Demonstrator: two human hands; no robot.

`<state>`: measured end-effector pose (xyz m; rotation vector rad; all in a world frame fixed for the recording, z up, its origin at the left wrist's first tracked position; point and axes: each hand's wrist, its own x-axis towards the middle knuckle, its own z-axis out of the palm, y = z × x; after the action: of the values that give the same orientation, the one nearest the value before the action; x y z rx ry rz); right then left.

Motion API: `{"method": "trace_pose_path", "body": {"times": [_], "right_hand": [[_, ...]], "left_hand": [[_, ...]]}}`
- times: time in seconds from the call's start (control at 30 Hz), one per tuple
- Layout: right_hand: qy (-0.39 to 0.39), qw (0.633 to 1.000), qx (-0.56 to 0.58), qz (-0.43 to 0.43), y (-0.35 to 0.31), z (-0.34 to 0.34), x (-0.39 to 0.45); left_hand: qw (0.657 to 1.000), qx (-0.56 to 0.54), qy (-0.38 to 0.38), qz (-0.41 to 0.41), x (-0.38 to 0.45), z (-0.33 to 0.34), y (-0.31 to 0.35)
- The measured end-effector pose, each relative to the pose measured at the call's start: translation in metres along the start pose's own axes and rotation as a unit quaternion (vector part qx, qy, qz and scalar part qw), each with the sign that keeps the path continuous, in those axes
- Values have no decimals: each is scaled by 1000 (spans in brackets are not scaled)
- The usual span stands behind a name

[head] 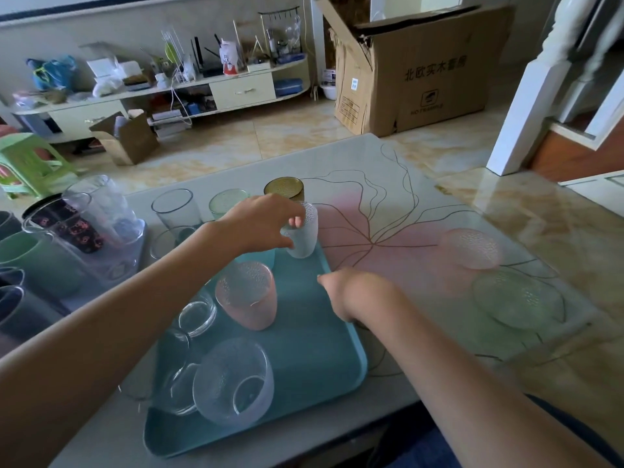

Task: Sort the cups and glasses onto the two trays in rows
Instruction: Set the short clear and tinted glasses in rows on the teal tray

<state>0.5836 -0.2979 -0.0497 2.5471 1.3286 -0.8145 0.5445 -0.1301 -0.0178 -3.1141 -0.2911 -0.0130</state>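
Observation:
My left hand point(260, 221) grips the rim of a frosted white textured glass point(304, 236) standing at the far right corner of the teal tray point(314, 336). On that tray stand a pink textured glass point(248, 295), a frosted clear glass point(233, 383) near the front, and small clear glasses point(197, 314) along its left side. My right hand point(351, 290) rests at the tray's right edge, fingers curled under and mostly hidden. An amber glass point(284, 189), a pale green glass point(227, 202) and a clear tumbler point(175, 207) stand behind the tray.
At the left, a second tray point(133, 261) holds a black patterned cup point(67, 224), a green cup point(30, 258) and clear tumblers. A pink glass point(471, 248) and a green glass point(516, 297) lie on the table's right part. A cardboard box point(415, 69) stands on the floor beyond.

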Motion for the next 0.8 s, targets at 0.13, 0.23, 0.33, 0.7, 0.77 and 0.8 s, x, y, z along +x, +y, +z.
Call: {"method": "trace_pose_path", "body": {"times": [0.13, 0.23, 0.33, 0.7, 0.77, 0.8], "right_hand": [[11, 1000, 4, -11, 3, 6, -8], [7, 1000, -21, -16, 0, 9, -12], [0, 999, -35, -18, 0, 10, -16], [-27, 999, -44, -2, -4, 7, -8], [-29, 999, -40, 2, -5, 7, -9], [-26, 999, -42, 0, -4, 7, -10]], "left_hand": [[989, -130, 39, 66, 12, -21, 44], [976, -122, 3, 179, 28, -22, 103], [957, 19, -25, 289, 45, -6, 152], [986, -55, -8, 159, 29, -10, 109], [991, -67, -2, 112, 6, -20, 78], [993, -79, 5, 91, -5, -23, 64]]}}
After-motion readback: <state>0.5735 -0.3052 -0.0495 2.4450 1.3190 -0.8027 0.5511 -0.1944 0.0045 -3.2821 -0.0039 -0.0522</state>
